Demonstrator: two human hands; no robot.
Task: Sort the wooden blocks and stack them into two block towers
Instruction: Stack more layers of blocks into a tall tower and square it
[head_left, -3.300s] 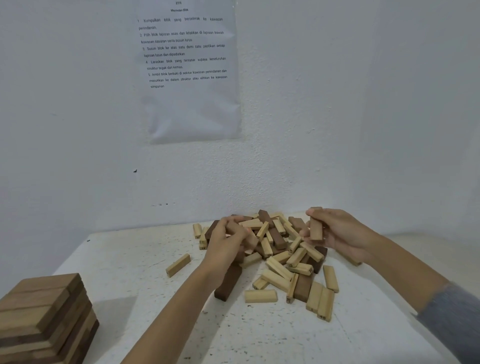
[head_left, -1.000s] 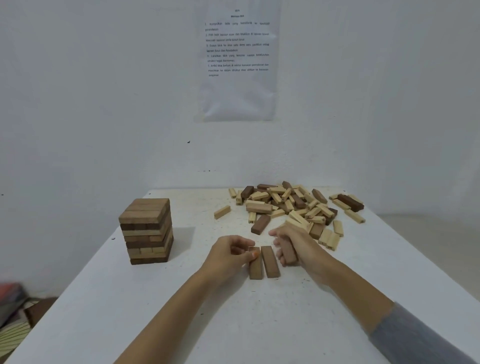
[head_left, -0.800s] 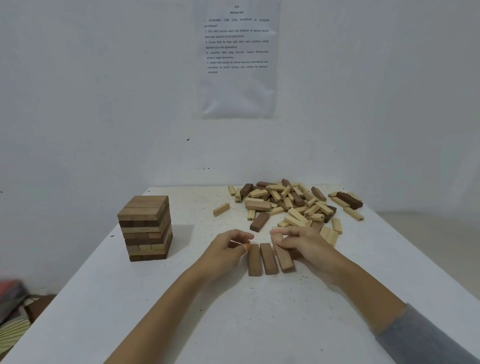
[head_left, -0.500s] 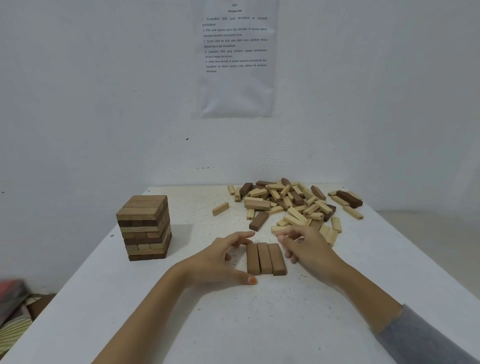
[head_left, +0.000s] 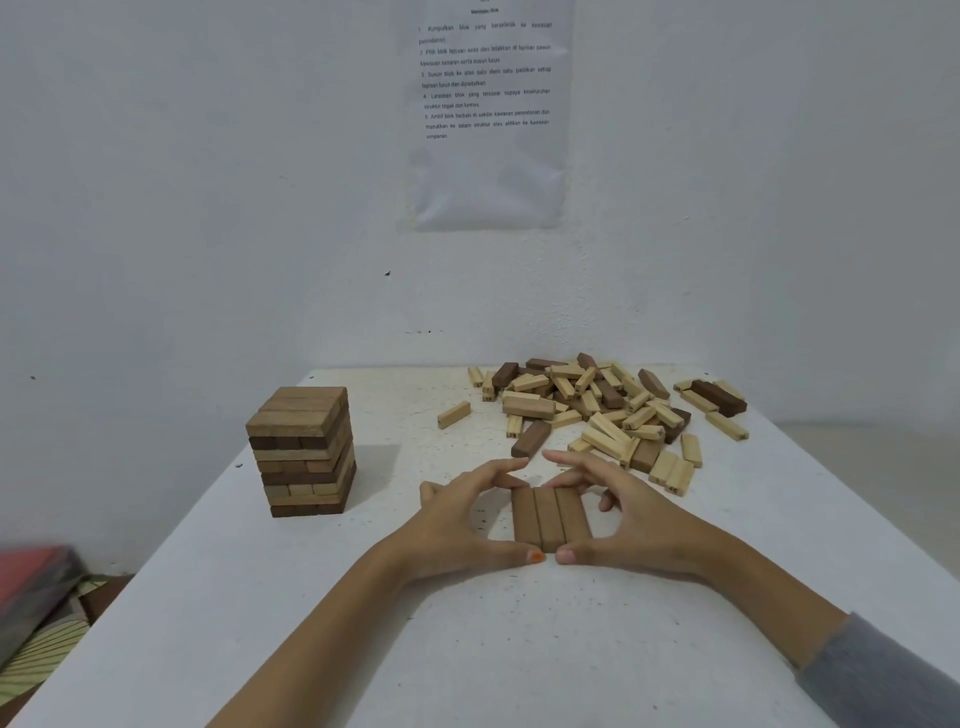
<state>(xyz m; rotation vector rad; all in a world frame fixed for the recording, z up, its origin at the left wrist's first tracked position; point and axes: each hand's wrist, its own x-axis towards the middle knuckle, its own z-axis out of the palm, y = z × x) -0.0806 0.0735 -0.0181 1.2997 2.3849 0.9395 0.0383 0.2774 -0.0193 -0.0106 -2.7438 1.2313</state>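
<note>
Three brown blocks (head_left: 550, 519) lie flat side by side on the white table (head_left: 519, 649), forming one row in front of me. My left hand (head_left: 457, 525) and my right hand (head_left: 628, 519) frame this row from either side. Both thumbs press its near ends and almost meet. The straightened fingers reach over its far ends. Neither hand lifts a block. A finished tower (head_left: 304, 449) of mixed brown and light layers stands at the left. The loose pile (head_left: 597, 410) of light and dark blocks lies behind my hands.
A single light block (head_left: 453, 414) lies apart, left of the pile. A dark block (head_left: 531, 439) lies just beyond my fingertips. A printed sheet (head_left: 485, 114) hangs on the wall. Coloured items (head_left: 36, 597) lie on the floor past the table's left edge.
My right hand laid the third brown block beside the other two. Both hands then moved in around the row, thumbs coming together at its near ends.
</note>
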